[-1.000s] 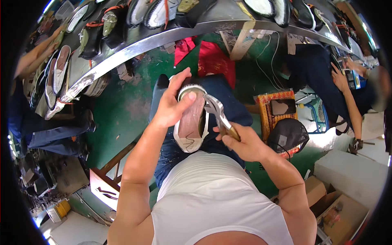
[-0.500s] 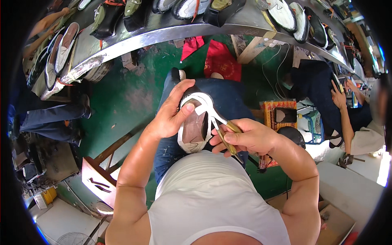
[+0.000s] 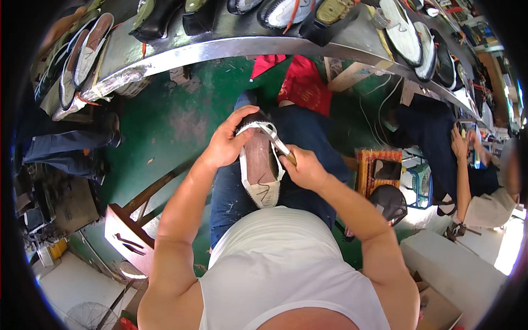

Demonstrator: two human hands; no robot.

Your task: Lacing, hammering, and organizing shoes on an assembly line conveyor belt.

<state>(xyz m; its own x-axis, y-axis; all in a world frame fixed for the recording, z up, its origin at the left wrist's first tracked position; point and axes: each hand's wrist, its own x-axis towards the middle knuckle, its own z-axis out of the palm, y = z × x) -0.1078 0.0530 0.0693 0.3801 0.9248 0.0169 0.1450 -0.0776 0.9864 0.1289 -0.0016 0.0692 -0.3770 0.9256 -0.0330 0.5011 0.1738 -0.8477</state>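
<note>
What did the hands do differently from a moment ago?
The left hand shifted from the shoe's top edge to wrap round its toe. The right hand brought the metal tool from beside the shoe to across its toe. Both hands still hold the shoe upside down over the lap.

Left hand (image 3: 224, 147) grips shoe (image 3: 260, 170); right hand (image 3: 306, 169) grips tool (image 3: 276, 142).

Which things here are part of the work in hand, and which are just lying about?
In hand:
- left hand gripping the toe end of the shoe, sole side up on the lap
- right hand holding a metal tool against the shoe's edge

Lying about:
- shoes on the curved metal bench
- red cloth
- wooden stool
- woven stool
</note>
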